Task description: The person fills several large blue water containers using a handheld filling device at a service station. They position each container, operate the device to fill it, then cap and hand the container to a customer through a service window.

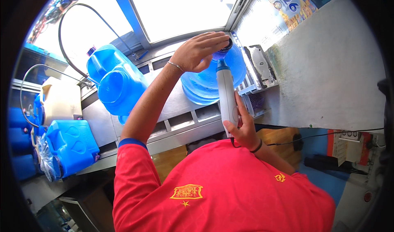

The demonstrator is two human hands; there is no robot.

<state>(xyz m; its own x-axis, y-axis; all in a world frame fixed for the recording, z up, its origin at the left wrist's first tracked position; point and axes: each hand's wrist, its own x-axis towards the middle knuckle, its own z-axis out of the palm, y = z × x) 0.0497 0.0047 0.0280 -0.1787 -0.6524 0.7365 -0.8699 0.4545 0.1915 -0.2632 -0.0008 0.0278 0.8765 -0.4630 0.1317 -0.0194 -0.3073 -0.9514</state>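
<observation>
My right hand [245,127] is wrapped round the lower body of a white and grey heat gun [227,90] with a blue nozzle. Its nozzle points at the neck of a large round translucent blue water jug [197,86], which stands on the metal counter. Over the jug's dark cap [226,46] reaches my left hand [199,51], fingers stretched out and palm down. Whether those fingertips touch the cap or hover by it, I cannot tell. A cord runs from the bottom of the heat gun toward the right.
Left of the jug, a blue slim container [113,86] stands on the slatted metal counter [180,120], a thin hose beside it. Farther left are another blue container [74,144] and a cream one [61,100]. A window rises behind; a pale wall [328,68] bounds the right.
</observation>
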